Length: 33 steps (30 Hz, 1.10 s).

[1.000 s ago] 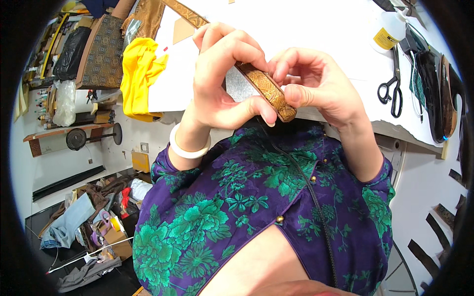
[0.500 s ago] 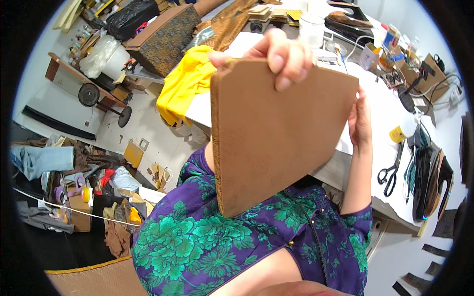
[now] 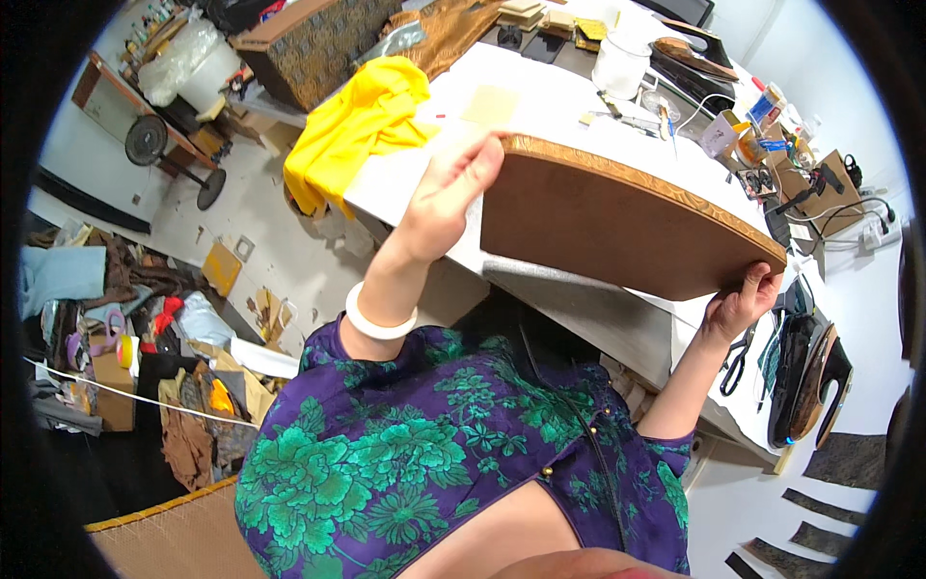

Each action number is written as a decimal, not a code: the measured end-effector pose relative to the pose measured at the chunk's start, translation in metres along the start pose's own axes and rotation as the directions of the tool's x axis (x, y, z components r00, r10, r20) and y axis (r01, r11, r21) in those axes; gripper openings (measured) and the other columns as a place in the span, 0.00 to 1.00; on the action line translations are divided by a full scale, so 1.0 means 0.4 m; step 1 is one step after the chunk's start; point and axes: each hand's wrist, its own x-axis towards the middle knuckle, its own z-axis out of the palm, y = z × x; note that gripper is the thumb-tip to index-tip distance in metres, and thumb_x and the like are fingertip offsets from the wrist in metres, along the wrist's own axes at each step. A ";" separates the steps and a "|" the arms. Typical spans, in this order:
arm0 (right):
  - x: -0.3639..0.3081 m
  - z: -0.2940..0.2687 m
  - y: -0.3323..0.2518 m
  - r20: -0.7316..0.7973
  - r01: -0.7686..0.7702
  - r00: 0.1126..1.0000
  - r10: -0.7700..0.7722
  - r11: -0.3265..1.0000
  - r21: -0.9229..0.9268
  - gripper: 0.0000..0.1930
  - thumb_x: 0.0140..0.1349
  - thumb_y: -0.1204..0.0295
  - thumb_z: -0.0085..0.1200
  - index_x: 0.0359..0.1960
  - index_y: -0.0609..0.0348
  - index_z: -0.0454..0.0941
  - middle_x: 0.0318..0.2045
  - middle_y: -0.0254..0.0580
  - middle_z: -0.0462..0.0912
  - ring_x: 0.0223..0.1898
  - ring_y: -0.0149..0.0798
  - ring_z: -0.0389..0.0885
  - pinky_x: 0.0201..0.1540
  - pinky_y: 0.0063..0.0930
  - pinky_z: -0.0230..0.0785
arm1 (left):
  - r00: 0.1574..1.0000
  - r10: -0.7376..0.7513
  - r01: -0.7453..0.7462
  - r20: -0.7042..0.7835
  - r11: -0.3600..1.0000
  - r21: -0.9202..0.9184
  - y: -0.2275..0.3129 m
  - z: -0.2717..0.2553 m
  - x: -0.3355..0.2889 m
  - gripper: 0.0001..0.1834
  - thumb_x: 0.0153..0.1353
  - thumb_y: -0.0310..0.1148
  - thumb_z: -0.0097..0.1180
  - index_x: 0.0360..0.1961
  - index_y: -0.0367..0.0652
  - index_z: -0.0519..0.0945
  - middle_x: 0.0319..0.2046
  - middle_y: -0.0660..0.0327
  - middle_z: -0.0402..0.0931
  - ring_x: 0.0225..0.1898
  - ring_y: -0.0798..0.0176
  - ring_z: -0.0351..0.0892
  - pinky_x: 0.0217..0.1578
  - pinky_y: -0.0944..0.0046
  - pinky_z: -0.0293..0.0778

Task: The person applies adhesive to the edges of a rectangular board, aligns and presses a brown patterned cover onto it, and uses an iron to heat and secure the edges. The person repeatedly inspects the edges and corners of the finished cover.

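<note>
My left hand (image 3: 446,196) grips the left end of a brown fan-shaped panel (image 3: 603,227), fingers together and curled over its near edge, thumb side pressed against the flat brown face. My right hand (image 3: 741,301) clamps the panel's right corner, fingertips wrapped up over the lower edge. The panel sits lifted above the white worktable (image 3: 540,106), tilted so I see its plain brown face; a patterned golden trim runs along its curved upper rim. White bangle (image 3: 378,317) on my left wrist. Behind the left hand, a yellow cloth (image 3: 357,125) hangs off the table's corner. Further back on the table: a white tub (image 3: 619,66) and a small cup (image 3: 719,133) with clutter around it. Black scissors (image 3: 736,359) lie just below my right hand, near the table's edge. Floor to the left is strewn with fabric and boxes.
</note>
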 end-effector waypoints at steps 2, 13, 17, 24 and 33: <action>-0.010 -0.005 0.016 0.017 0.024 1.000 -0.023 0.998 -0.056 0.20 0.67 0.61 0.62 0.49 0.64 0.73 0.41 0.37 0.81 0.42 0.31 0.76 0.50 0.27 0.66 | 0.948 -0.011 -0.068 -0.318 0.969 -0.236 -0.036 0.059 0.003 0.13 0.75 0.33 0.45 0.45 0.34 0.77 0.36 0.69 0.72 0.41 0.75 0.67 0.47 0.73 0.65; 0.036 -0.021 -0.017 -0.063 -0.276 0.960 0.273 0.960 -0.049 0.25 0.78 0.50 0.31 0.46 0.59 0.73 0.42 0.43 0.80 0.45 0.38 0.77 0.53 0.37 0.68 | 0.921 0.177 -0.217 -0.346 0.973 -0.080 -0.118 0.052 -0.009 0.15 0.76 0.32 0.43 0.45 0.28 0.76 0.38 0.66 0.75 0.41 0.74 0.69 0.46 0.74 0.67; 0.041 -0.007 -0.016 -0.041 -0.232 0.972 0.230 0.971 -0.060 0.21 0.78 0.55 0.31 0.39 0.57 0.72 0.37 0.42 0.78 0.42 0.38 0.76 0.51 0.36 0.68 | 0.835 0.344 -0.263 -0.429 0.935 0.239 -0.141 0.073 -0.018 0.15 0.76 0.31 0.43 0.46 0.26 0.75 0.38 0.64 0.76 0.41 0.73 0.70 0.45 0.73 0.68; 0.033 -0.008 -0.047 -0.104 -0.273 0.957 0.271 0.962 -0.001 0.18 0.77 0.59 0.32 0.39 0.57 0.72 0.38 0.43 0.77 0.45 0.40 0.76 0.54 0.35 0.68 | 0.843 0.420 -0.244 -0.336 0.855 0.458 -0.163 0.097 -0.026 0.15 0.74 0.26 0.42 0.53 0.27 0.75 0.45 0.52 0.76 0.50 0.63 0.72 0.54 0.65 0.68; 0.022 -0.018 0.015 -0.206 -0.093 0.978 0.027 0.943 -0.320 0.20 0.78 0.58 0.36 0.44 0.60 0.76 0.40 0.43 0.81 0.45 0.36 0.77 0.56 0.31 0.65 | 0.880 0.223 -0.196 -0.419 0.975 0.106 -0.148 0.066 -0.031 0.20 0.74 0.31 0.37 0.58 0.31 0.73 0.55 0.52 0.74 0.59 0.57 0.70 0.64 0.56 0.63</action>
